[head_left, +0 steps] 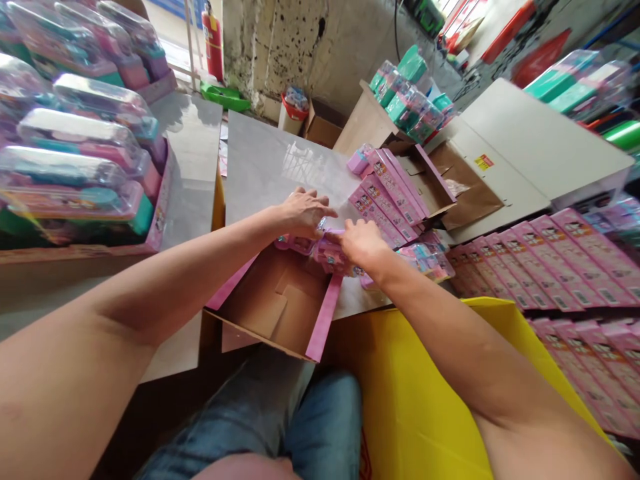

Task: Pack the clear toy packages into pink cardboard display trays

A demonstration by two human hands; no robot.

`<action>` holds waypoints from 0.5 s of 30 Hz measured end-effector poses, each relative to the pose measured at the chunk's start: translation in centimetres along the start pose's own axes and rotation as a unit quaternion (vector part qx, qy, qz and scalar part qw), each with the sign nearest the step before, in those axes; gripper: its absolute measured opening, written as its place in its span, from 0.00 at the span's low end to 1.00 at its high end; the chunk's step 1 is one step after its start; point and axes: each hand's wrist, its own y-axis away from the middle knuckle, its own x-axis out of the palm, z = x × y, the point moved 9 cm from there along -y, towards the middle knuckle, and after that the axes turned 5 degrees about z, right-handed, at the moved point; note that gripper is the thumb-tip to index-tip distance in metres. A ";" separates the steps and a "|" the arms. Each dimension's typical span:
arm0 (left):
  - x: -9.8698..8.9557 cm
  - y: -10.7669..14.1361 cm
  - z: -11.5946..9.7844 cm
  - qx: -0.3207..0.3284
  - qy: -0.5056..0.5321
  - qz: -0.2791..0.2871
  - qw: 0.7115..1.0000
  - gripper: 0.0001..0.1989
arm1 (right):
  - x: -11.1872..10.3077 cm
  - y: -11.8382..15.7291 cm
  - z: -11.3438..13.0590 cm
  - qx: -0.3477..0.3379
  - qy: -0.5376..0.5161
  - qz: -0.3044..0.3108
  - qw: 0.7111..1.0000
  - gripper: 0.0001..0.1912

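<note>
An open pink cardboard tray box (273,300), brown inside, lies at the near edge of the grey table (260,160). Pink and purple plastic-wrapped items (330,253) sit at its far end. My left hand (306,212) is over the far edge of the box, fingers spread and bent, with clear wrap near its fingertips. My right hand (363,241) has its fingers curled on the purple item at the far right corner of the box. What lies beneath those fingers is partly hidden.
Trays of wrapped pink and teal sets (90,167) fill the left table. Pink boxes (385,193) stand beyond my right hand, with more stacked pink boxes (545,260) at right. A large yellow bin (415,387) is below my right arm.
</note>
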 end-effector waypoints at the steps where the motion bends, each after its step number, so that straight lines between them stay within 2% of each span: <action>1: 0.0 0.0 0.1 -0.001 0.004 -0.001 1.000 0.32 | 0.1 -0.3 0.1 -0.007 0.004 0.006 1.000 0.25; 3: -0.1 0.0 0.2 0.001 0.010 0.000 1.000 0.35 | 0.5 -0.6 0.3 -0.030 0.003 0.004 1.000 0.35; 5: -0.2 0.2 0.3 0.016 0.022 -0.008 1.000 0.39 | 0.7 -0.4 0.6 -0.061 -0.013 -0.027 0.998 0.47; 7: -0.6 1.0 0.5 0.040 0.051 -0.051 0.997 0.43 | 0.6 -0.1 1.0 -0.089 -0.038 -0.063 0.993 0.53; 9: -1.1 2.7 1.6 0.036 0.102 -0.127 0.986 0.44 | 0.5 0.0 1.2 -0.099 -0.077 -0.081 0.989 0.51; 11: -1.0 5.1 4.1 -0.021 0.165 -0.201 0.965 0.43 | 0.5 -0.4 1.0 -0.080 -0.138 -0.073 0.984 0.45; 13: 0.2 7.5 6.3 -0.079 0.216 -0.233 0.945 0.43 | 0.5 -1.0 0.6 -0.053 -0.211 -0.068 0.974 0.43; 15: 1.3 9.0 7.3 -0.093 0.238 -0.231 0.939 0.41 | 0.2 -1.8 0.5 -0.046 -0.277 -0.087 0.956 0.48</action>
